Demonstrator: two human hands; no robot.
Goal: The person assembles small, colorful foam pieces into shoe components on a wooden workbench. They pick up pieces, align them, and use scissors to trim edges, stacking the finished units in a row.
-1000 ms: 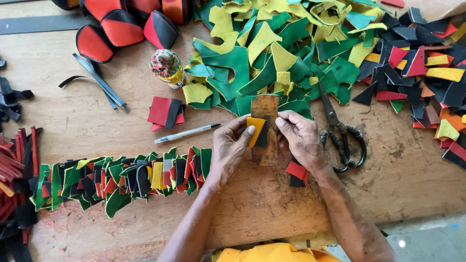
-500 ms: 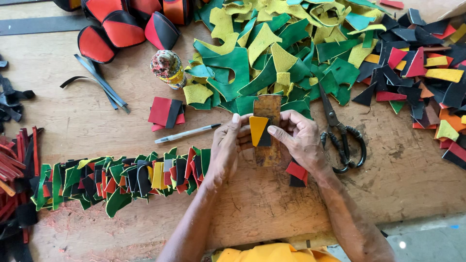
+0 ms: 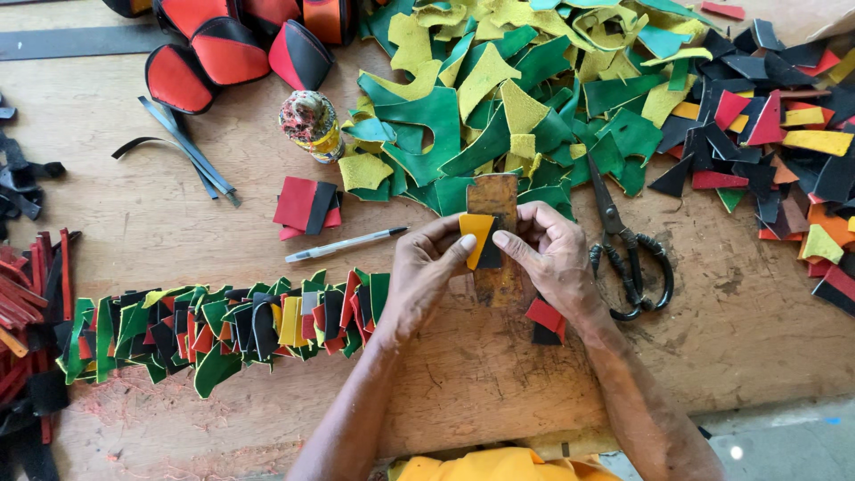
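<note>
left hand [image 3: 426, 267]: pinching yellow-black leather piece [image 3: 481, 239] | right hand [image 3: 557, 258]: pinching same piece

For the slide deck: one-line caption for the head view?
Both hands, left hand and right hand, press an orange-and-black leather piece on a brown board beside scissors.

You're looking straight down at a worn, scuffed brown wooden worktable [image 3: 178, 214] that fills nearly the whole view. Its surface is stained, scratched and dusted with reddish debris near the front-left edge. A dark grey flat strip [image 3: 80, 40] lies along the table's far-left edge. Past the table's front-right corner you see a patch of pale grey smooth floor [image 3: 784, 445], with a small bright light spot on it. Lighting is even and soft. No walls or windows in view.
</note>
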